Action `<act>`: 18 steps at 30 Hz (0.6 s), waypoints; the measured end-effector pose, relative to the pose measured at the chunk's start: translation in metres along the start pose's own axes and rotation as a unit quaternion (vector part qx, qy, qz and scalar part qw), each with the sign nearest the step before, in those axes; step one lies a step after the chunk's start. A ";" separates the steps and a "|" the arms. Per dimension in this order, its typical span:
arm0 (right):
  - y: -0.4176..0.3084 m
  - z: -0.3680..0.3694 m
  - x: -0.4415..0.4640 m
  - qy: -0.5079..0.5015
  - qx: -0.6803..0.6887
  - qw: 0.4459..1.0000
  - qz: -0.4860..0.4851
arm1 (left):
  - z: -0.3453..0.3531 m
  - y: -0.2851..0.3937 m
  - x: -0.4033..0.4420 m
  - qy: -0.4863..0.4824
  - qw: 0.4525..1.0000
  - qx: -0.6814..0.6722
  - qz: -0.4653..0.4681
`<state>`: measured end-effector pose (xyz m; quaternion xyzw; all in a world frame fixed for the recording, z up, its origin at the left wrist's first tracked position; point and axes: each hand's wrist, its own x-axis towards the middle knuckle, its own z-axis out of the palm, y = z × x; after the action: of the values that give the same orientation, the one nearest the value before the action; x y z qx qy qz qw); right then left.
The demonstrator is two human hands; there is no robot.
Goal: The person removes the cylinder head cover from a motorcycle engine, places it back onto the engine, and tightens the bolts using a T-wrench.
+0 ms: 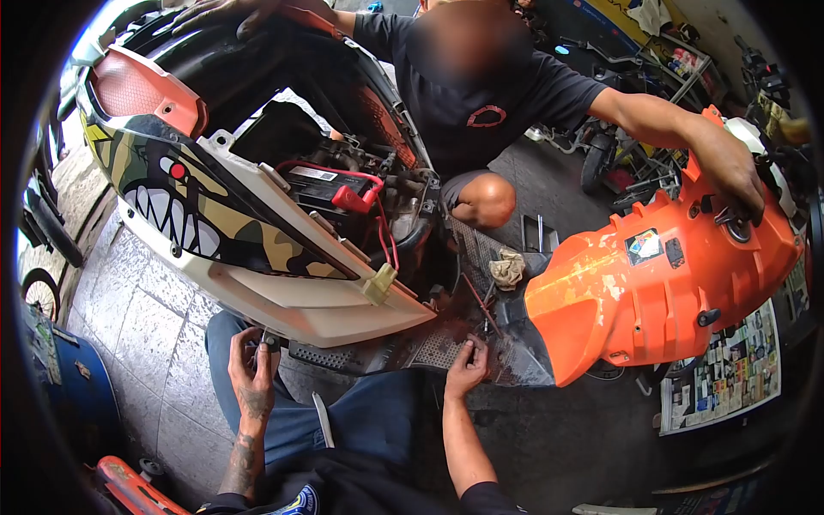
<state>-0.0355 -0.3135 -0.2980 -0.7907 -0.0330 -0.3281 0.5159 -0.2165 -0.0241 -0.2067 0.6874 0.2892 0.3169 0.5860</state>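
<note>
My left hand (251, 371) is below the scooter's white side panel (318, 313), its fingers curled at a small dark piece (271, 341) under the panel's lower edge. Whether that piece is held or fixed to the scooter I cannot tell. At the edge of the black footboard (442, 352), my right hand (468, 367) is closed in a pinch; what is between the fingertips is too small to make out. Just above it, a thin reddish rod and a slim metal tool (487, 316) lie on the footboard. A crumpled rag (507, 269) sits nearby.
Opposite me crouches a co-worker, one hand (730, 176) on the orange front body panel (652, 275), the other on the scooter's rear. An exposed battery (322, 187) with a red cable is in the open body. Newspaper (721, 369) lies right, a blue drum (81, 386) stands left.
</note>
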 end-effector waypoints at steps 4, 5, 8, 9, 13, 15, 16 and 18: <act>-0.001 0.001 0.000 0.001 -0.006 1.000 -0.012 | 0.000 0.000 0.000 -0.001 1.000 0.004 0.000; -0.001 0.000 0.000 0.000 -0.004 1.000 -0.009 | 0.001 0.001 0.000 0.001 1.000 0.002 0.004; -0.001 0.000 0.001 0.002 0.000 1.000 -0.022 | 0.002 0.002 0.000 0.004 1.000 -0.004 0.010; -0.002 0.001 0.001 0.002 -0.001 1.000 -0.022 | 0.002 0.002 0.000 0.005 1.000 -0.006 0.011; -0.002 0.001 0.000 0.001 -0.001 1.000 -0.011 | 0.001 -0.002 0.000 0.005 1.000 -0.005 0.011; -0.001 0.001 0.000 0.004 0.003 1.000 -0.015 | 0.001 0.000 0.000 0.009 1.000 -0.004 0.010; -0.002 0.001 0.000 0.003 0.004 1.000 -0.013 | 0.001 -0.001 0.000 0.009 1.000 -0.004 0.009; -0.002 0.001 0.000 0.003 0.006 1.000 -0.011 | 0.001 -0.002 0.001 0.005 1.000 0.004 0.010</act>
<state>-0.0355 -0.3119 -0.2966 -0.7865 -0.0418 -0.3355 0.5169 -0.2159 -0.0237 -0.2087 0.6908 0.2866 0.3252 0.5788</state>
